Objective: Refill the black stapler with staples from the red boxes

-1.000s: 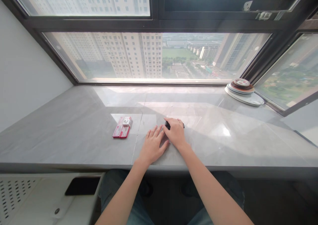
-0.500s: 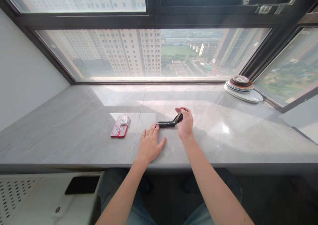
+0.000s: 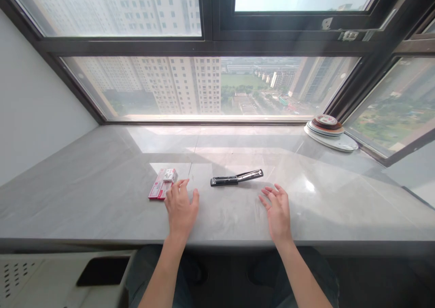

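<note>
From where I stand, the stapler [image 3: 237, 178] lies by itself on the counter [image 3: 102, 204], swung wide open with its metal channel bare; laid out like this, it seems to need no hand to prop it. Its right half slants off from the left one, perhaps raised, though I can't tell how far. The left hand [image 3: 181, 208] is left of the stapler and nearer the person, fingers curved and apart with nothing pinched; the tips overlap the red packs [image 3: 157, 189], and I can't say whether they touch. Those packs lie flat to the left of the stapler, likely kept there for easy reach, and a small white box [image 3: 170, 175] sits on top, which probably keeps the lot together. The right hand [image 3: 277, 210], to the right of the stapler and nearer the person, is loosely curled, fingers apart and empty, clear of the open half. Farther right of the stapler and beyond it, the plates [image 3: 331, 142] are stacked by the window [image 3: 210, 86], presumably to leave working room.
</note>
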Demonstrator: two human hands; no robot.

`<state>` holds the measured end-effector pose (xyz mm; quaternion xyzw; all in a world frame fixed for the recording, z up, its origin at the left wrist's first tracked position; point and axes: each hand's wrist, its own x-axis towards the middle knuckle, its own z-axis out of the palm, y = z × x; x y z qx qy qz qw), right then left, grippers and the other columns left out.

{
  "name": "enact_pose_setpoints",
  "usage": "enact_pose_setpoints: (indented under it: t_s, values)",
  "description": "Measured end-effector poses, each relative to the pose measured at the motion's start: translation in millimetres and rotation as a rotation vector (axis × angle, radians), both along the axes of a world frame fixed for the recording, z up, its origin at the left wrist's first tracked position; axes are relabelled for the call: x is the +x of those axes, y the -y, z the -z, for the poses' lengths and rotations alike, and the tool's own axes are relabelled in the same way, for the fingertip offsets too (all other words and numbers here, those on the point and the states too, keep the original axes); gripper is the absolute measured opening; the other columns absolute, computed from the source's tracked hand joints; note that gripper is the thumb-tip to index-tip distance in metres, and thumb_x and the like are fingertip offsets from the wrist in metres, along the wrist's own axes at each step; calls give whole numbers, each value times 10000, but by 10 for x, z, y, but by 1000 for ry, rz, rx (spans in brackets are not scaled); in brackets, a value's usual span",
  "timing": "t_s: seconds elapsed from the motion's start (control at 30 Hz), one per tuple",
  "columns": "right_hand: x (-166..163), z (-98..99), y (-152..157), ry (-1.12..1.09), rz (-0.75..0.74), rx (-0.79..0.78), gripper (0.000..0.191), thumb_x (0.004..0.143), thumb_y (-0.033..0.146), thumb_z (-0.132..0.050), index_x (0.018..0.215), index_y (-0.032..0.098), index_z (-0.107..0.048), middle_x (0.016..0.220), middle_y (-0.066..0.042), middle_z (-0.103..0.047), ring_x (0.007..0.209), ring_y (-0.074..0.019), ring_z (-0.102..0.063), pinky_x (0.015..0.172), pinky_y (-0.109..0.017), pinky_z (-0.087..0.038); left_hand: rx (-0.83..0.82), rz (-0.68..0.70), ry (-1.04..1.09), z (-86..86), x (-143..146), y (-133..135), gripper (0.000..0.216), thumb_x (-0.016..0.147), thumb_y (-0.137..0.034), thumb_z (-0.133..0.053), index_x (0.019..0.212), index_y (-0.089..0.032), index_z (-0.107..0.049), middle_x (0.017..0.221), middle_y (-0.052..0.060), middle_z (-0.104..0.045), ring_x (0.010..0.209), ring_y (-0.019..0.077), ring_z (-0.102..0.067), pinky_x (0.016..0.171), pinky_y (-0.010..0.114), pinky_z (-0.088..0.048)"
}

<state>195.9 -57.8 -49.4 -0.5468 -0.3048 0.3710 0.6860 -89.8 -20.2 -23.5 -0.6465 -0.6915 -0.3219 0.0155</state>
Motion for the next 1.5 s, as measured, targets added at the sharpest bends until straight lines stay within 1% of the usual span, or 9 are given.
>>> enact_pose_setpoints:
  t_s: [0.1, 0.23, 0.47, 0.63, 0.77, 0.93, 1.17, 1.33, 1.5]
  values:
    - [-13, 3, 195, 138, -158, -81, 422, 939, 509, -601, 1289, 273, -593, 1104, -86, -690, 1013, -254, -699, 832, -407, -621, -55, -308, -109, -25, -380, 16, 447, 997, -433, -517, 1374, -213, -616, 1363, 177, -509, 1276, 417, -447, 1033, 605, -393]
    - [-29, -40, 210, 310, -331, -199, 415, 944, 575, -556, 1162, 239, -667, 877, -67, -709, 702, -209, -648, 630, -338, -543, -82, -301, -175, 1, -667, 152, 357, 978, -427, -561, 1268, -276, -702, 1412, 147, -485, 1272, 412, -445, 1007, 583, -416]
    - [-178, -199, 27, 606, -631, -329, 330, 952, 517, -550, 1060, 250, -712, 696, -6, -691, 616, -176, -609, 589, -282, -462, -151, 371, 92, -6, -388, 331, 371, 965, -237, -580, 1303, -368, -658, 1253, 24, -682, 1181, 258, -600, 1054, 437, -490]
    - [-314, -288, -197, 447, -843, -389, 408, 951, 593, -537, 1002, 212, -678, 621, 27, -635, 411, -101, -394, 405, -231, -281, -232, 603, 243, -94, 118, 190, 561, 879, -201, -696, 1407, -357, -588, 1160, 36, -710, 1142, 249, -652, 1044, 428, -522]
    - [-244, -258, -332, 424, -823, -426, 414, 903, 601, -624, 859, 190, -645, 503, 62, -516, 418, -84, -346, 425, -211, -221, -253, 703, 290, -123, 307, 64, 566, 861, -211, -738, 1386, -372, -604, 1175, 23, -702, 1171, 246, -650, 1065, 423, -512]
    - [-23, -268, -353, 434, -824, -465, 353, 887, 536, -650, 816, 190, -627, 518, 54, -529, 421, -82, -353, 430, -216, -214, -248, 702, 315, -86, 259, 17, 411, 853, -229, -772, 1240, -325, -676, 1124, 9, -690, 1064, 210, -672, 961, 357, -552]
    - [-56, -283, -319, 462, -831, -425, 436, 873, 624, -642, 864, 189, -681, 510, 45, -546, 413, -94, -362, 430, -231, -225, -224, 691, 323, -16, 270, 13, 562, 832, -249, -813, 1357, -359, -645, 1140, 11, -684, 1115, 214, -671, 1017, 368, -545]
    - [26, -221, -355, 453, -794, -455, 440, 860, 638, -650, 835, 199, -650, 504, 54, -520, 414, -94, -348, 438, -238, -201, -245, 686, 379, 7, 241, 13, 505, 858, -243, -781, 1337, -351, -664, 1176, 19, -681, 1129, 216, -682, 1044, 379, -546]
    - [208, -317, -352, 685, -690, -472, 373, 876, 584, -653, 865, 211, -651, 510, 38, -558, 444, -128, -438, 472, -258, -279, -243, 696, 379, -29, 250, 25, 545, 868, -207, -752, 1376, -360, -625, 1198, 4, -686, 1142, 199, -668, 1056, 357, -532]
